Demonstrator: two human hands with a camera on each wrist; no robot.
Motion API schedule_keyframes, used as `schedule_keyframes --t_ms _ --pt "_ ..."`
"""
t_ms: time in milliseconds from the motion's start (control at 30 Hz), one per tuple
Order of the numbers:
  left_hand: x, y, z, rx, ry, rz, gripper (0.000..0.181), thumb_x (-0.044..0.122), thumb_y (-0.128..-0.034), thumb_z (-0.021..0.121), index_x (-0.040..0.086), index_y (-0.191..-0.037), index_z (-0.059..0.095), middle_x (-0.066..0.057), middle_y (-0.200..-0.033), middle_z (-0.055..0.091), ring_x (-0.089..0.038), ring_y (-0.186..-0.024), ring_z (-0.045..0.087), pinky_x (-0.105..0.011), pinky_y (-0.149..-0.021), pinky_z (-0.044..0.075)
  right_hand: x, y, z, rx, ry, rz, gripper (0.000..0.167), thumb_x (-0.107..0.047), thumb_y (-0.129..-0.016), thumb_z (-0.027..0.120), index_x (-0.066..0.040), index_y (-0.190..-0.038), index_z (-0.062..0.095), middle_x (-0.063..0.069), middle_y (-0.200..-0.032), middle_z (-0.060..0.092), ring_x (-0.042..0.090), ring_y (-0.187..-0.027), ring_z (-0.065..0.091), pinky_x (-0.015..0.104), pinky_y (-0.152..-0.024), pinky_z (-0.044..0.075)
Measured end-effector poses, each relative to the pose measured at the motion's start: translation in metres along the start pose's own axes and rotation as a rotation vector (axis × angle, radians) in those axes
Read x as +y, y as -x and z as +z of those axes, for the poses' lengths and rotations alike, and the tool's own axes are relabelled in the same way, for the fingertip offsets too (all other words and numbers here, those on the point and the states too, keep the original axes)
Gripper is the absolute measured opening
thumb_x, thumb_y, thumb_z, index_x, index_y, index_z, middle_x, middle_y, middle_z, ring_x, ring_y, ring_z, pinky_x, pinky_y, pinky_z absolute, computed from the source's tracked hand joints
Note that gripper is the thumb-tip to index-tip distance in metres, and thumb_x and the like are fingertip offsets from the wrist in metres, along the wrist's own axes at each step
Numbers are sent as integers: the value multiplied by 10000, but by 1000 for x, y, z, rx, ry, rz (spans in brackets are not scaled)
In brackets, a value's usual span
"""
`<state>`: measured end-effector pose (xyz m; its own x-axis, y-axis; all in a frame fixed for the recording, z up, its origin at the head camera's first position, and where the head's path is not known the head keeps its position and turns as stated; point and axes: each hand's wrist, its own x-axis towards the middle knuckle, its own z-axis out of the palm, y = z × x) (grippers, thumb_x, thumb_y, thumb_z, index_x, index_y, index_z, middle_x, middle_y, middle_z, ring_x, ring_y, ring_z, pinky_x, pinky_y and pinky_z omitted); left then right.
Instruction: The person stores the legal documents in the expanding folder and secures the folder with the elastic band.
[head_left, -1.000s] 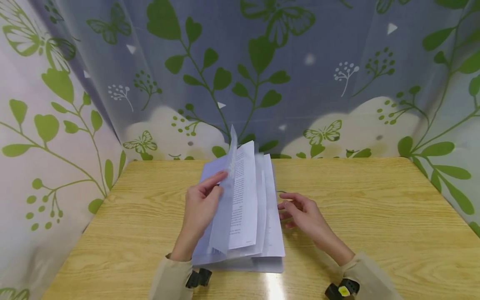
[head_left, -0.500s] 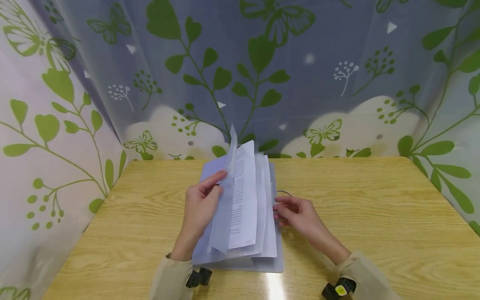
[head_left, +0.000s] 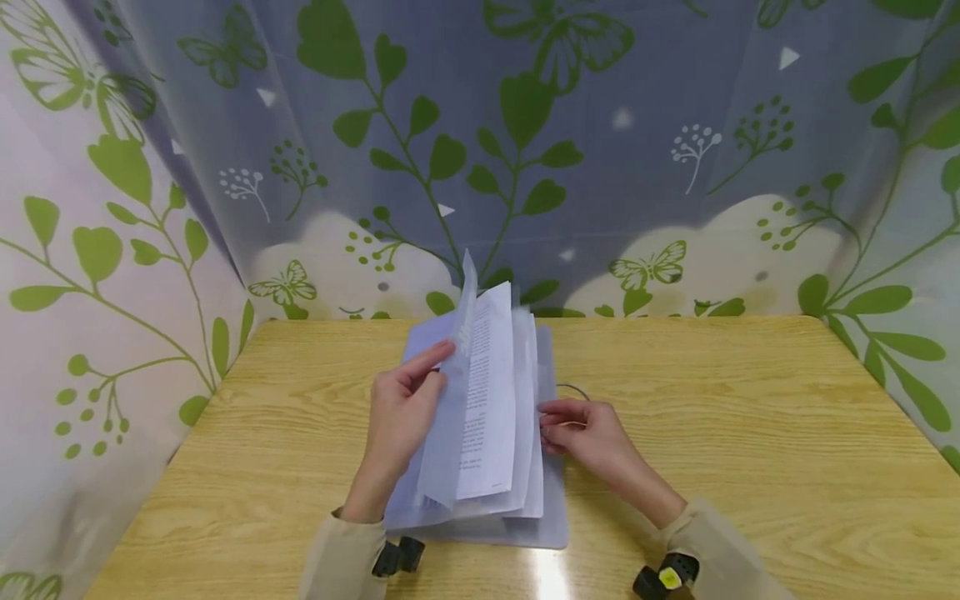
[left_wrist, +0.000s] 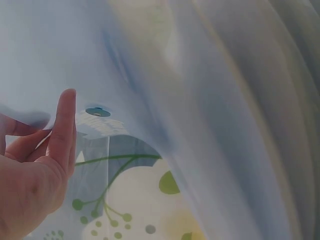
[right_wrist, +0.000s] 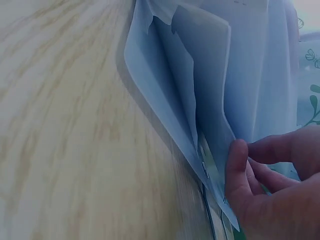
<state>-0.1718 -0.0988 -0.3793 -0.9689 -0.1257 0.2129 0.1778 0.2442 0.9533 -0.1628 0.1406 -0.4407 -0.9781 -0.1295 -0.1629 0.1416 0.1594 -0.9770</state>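
Note:
A pale blue-grey plastic folder (head_left: 553,508) lies spread on the table, its leaves fanned partly upright. My left hand (head_left: 401,417) pinches a translucent plastic leaf (head_left: 444,446) and holds it raised on the left side. Behind that leaf stands a printed page (head_left: 491,408). On the right, my right hand (head_left: 592,435) pinches the outer edge of some white paper sheets (head_left: 534,475) among the leaves. In the right wrist view, thumb and index finger meet at the edge of a sheet (right_wrist: 210,55). Inner parts of the sheets are hidden by the leaves.
A thin dark cord (head_left: 573,389) loops out from the folder's right edge. The wooden table (head_left: 750,433) extends on both sides. A patterned curtain (head_left: 630,167) hangs behind it. Both wrists wear black straps with small devices (head_left: 667,577).
My right hand has moved left, and the white sheets it holds have slid left deeper among the leaves, baring the folder's right margin. My left hand stays in place.

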Motion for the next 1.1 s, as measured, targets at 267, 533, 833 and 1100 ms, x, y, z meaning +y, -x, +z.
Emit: schedule_keyframes --t_ms 267,533,833,1100 --pt "-3 -2 3 -19 0 52 374 -12 -906 564 62 -1220 752 -69 -1290 727 -175 -1272 636 -96 -838 479 -1 3 -9 -7 72 20 375 -115 -973 654 52 -1309 640 187 -1173 720 129 -859 670 258 -684 544" --pt "-7 -1 9 -55 -45 110 362 -31 -900 578 56 -1200 761 -76 -1267 737 -206 -1228 676 -113 -843 488 -1 7 -30 12 79 22 397 -122 -990 633 84 -1329 612 186 -1140 746 117 -828 688 279 -683 567" --pt "-7 1 24 -93 -117 152 373 -7 -874 581 65 -1187 771 -54 -1253 746 -198 -1043 740 -157 -764 511 1 8 -60 64 197 23 429 -102 -991 597 122 -1355 565 213 -1100 708 119 -809 691 300 -650 584" --pt "-11 1 36 -186 -203 194 379 11 -855 579 66 -1174 777 -61 -1242 752 -197 -905 751 -167 -615 477 4 -2 -72 101 270 83 423 -103 -967 584 97 -1340 582 211 -1089 679 135 -792 695 309 -658 603"
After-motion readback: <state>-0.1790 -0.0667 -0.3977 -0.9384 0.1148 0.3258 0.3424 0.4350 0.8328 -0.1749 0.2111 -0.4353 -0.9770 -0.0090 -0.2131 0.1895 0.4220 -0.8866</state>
